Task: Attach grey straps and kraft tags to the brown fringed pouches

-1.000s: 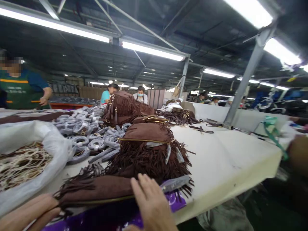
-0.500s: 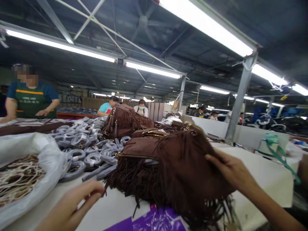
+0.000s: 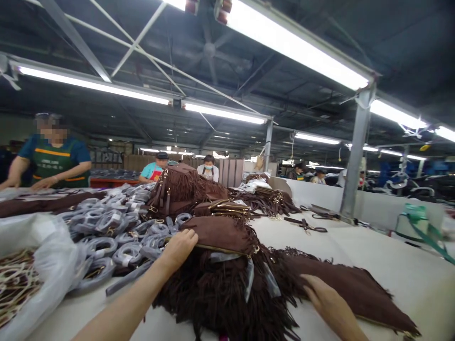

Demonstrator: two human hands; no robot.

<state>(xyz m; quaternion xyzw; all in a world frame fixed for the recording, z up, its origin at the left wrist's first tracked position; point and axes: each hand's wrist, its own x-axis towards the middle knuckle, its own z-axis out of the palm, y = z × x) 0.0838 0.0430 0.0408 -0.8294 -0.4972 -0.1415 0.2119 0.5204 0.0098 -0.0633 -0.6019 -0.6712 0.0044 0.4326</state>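
Fringe [image 3: 227, 298] spills toward me in a dark tangle, with my right hand [image 3: 325, 298] just to one side of it and my left hand [image 3: 182, 246] beyond its upper left. The right is loosely spread, fingers long, at the near end of a flat brown bag [image 3: 359, 289] that stretches away to that hand's right on the table [image 3: 384, 241]. The left curls over the left end of the top bag [image 3: 222, 234]; its thumb is hidden, so I cannot tell whether it grips. Left of that hand stand a white sack [image 3: 59, 255] of cords [image 3: 16, 279] and, nearer to it, wrapped strap coils [image 3: 101, 251]. Past it rises a taller heap of bags [image 3: 181, 184], and farther off, to its left, a green-aproned co-worker [image 3: 53, 163]. A pull by my left hand could, I judge, drag lower strands along, because they are so matted; the flat bag could snag there too. Half a second ago my right hand held a bag up off the table; now one lies flat there. My left hand, then nearer me, has reached the top bag.
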